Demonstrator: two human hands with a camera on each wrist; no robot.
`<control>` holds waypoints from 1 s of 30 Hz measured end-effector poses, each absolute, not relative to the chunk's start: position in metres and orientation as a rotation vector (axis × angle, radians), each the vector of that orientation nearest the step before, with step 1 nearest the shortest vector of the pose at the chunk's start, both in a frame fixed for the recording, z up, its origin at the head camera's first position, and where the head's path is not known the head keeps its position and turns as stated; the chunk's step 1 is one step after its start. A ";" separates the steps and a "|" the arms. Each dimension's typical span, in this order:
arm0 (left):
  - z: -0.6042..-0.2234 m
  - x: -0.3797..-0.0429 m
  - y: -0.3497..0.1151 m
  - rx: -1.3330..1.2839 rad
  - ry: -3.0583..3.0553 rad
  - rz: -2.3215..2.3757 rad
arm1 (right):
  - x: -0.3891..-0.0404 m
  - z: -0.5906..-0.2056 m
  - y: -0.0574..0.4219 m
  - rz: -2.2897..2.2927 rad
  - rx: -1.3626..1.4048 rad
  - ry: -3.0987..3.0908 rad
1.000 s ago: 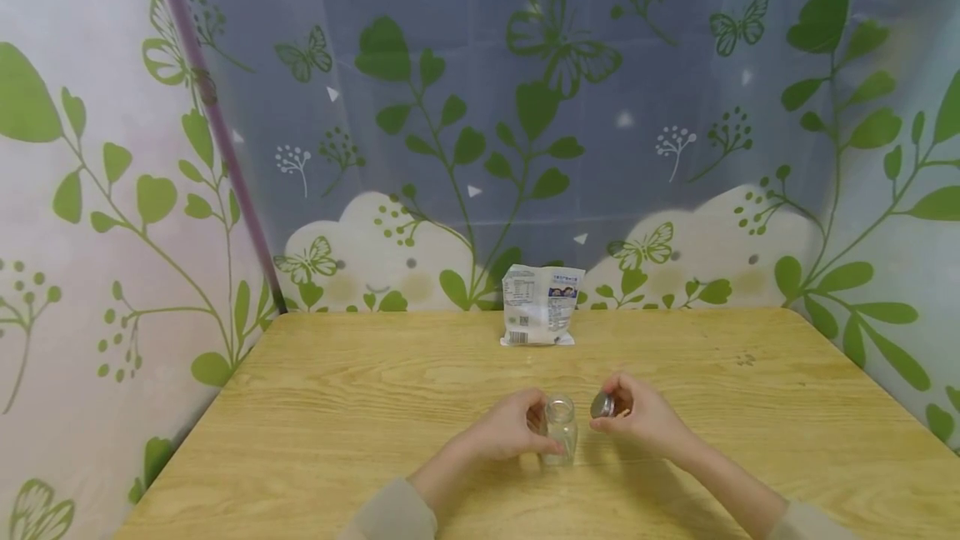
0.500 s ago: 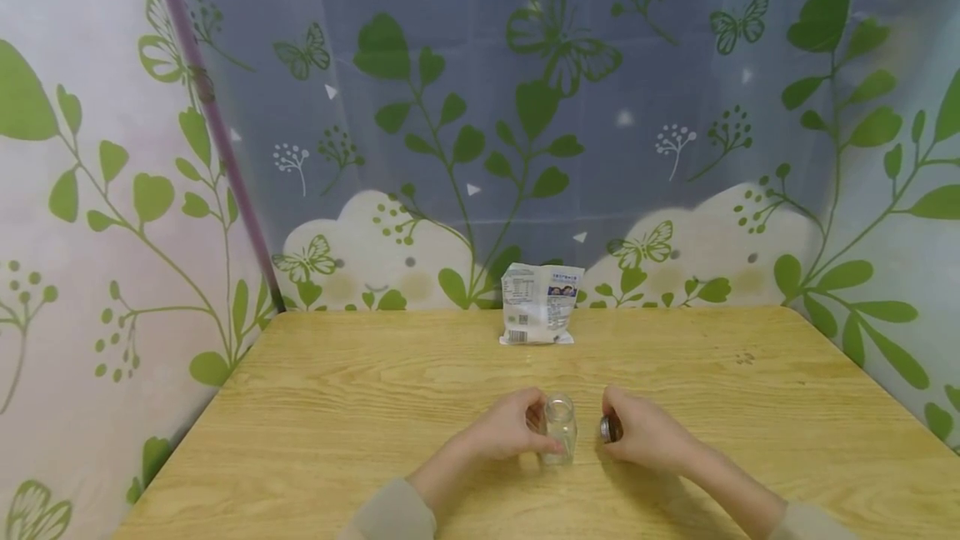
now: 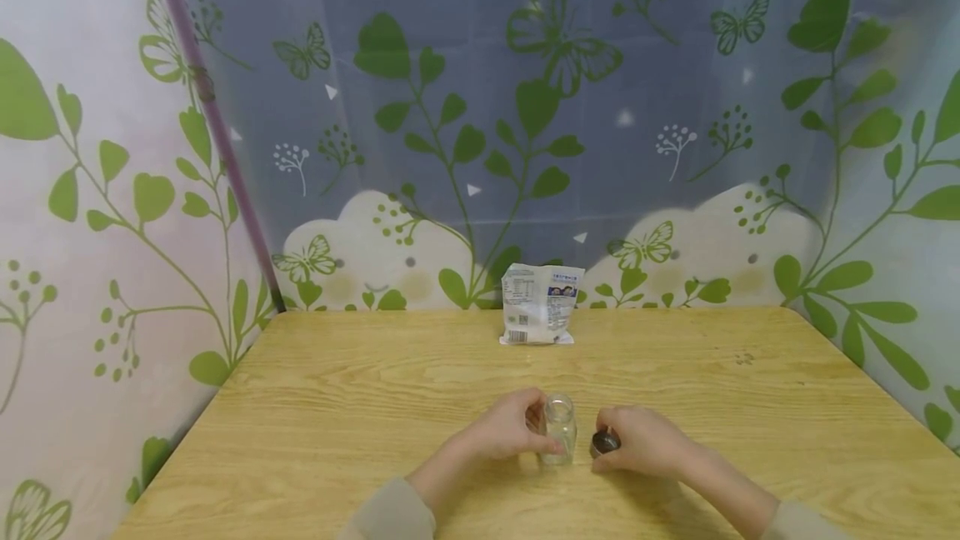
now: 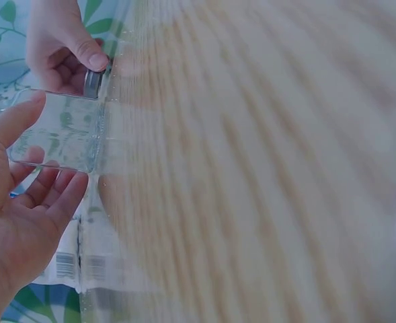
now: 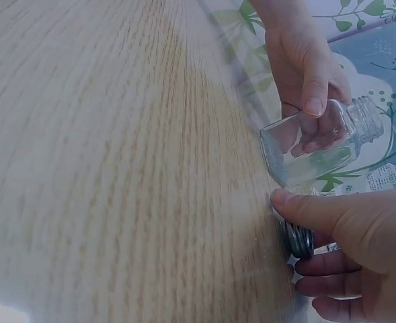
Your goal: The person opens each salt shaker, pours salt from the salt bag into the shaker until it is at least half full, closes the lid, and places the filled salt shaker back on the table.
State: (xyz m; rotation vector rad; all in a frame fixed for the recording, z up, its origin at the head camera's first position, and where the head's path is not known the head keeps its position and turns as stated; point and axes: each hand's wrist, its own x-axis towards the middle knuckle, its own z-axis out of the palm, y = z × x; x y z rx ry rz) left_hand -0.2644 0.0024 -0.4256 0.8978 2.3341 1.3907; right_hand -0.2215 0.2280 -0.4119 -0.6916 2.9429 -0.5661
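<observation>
My left hand (image 3: 502, 427) grips a small clear glass jar (image 3: 562, 432) from its left side, thumb and fingers around the body. The jar stands upright with its mouth uncovered; the right wrist view shows its threaded neck (image 5: 367, 120). Just to the right of it, my right hand (image 3: 647, 440) pinches a round silver metal lid (image 3: 605, 443) between thumb and fingers. The lid's dark hollow side faces up in the head view, and in the left wrist view the lid (image 4: 93, 84) is right at the tabletop. A short gap separates lid and jar.
A white printed pouch (image 3: 540, 304) stands upright near the back edge of the wood-grain table (image 3: 360, 373), behind the jar. Leaf-and-butterfly patterned curtains (image 3: 465, 107) hang along the back and both sides of the table.
My right hand has lowered the lid toward the table and turned it so its hollow side faces up. The left hand and the jar have stayed in place.
</observation>
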 end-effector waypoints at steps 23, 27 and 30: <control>-0.428 -0.267 0.003 0.903 2.370 1.341 | -0.219 -0.416 0.223 -0.505 -0.590 2.997; -0.428 -0.267 0.003 0.895 2.351 1.368 | -0.219 -0.413 0.225 -0.523 -0.626 2.980; -0.428 -0.266 0.003 0.891 2.345 1.387 | -0.219 -0.413 0.226 -0.502 -0.694 2.985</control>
